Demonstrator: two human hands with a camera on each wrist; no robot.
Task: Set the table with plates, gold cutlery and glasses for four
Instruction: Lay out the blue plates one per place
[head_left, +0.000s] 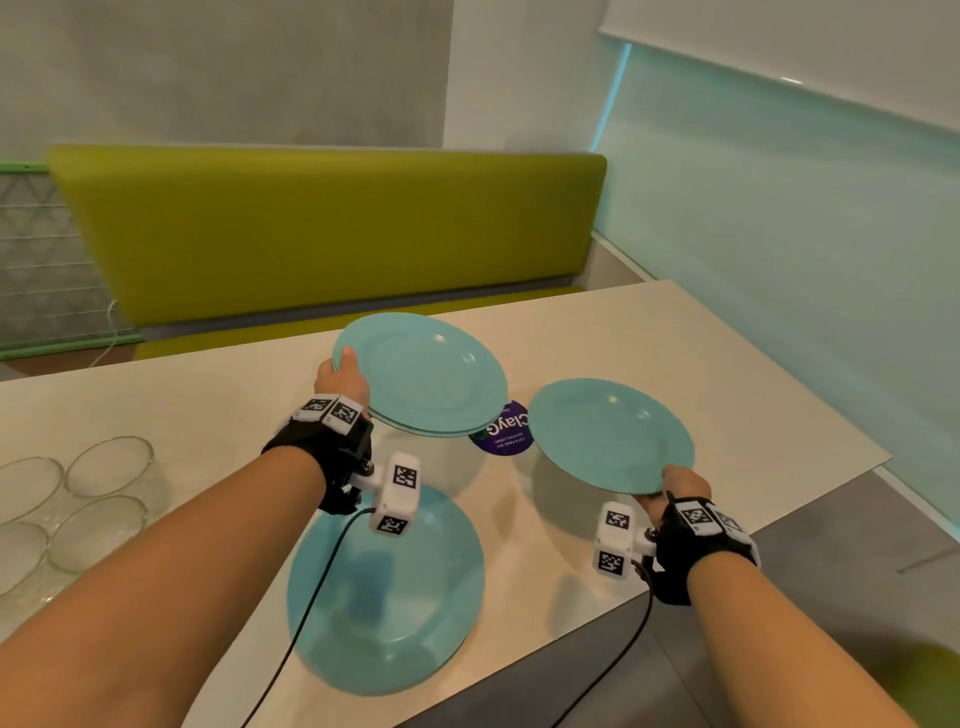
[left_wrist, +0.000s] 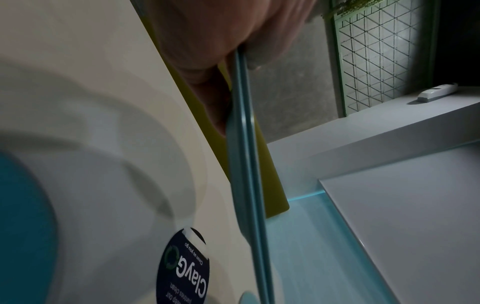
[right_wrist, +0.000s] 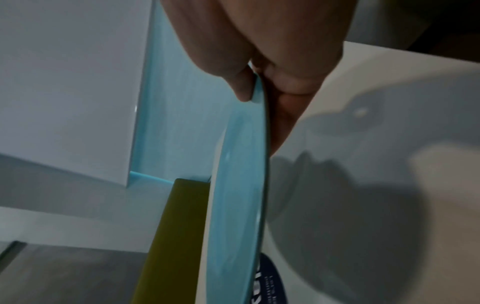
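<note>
Holding two stacked turquoise plates in the left hand, one pinched in the right hand; a fourth lies below the left wrist; glasses unplaced, cutlery unseen.

Olive-green bench backrest across upper middle of head view, behind pale tabletop. Round dark-purple sticker with white lettering flat on tabletop, centre frame. Wire-mesh panel in green frame at left edge. White roller blind upper right.
</note>
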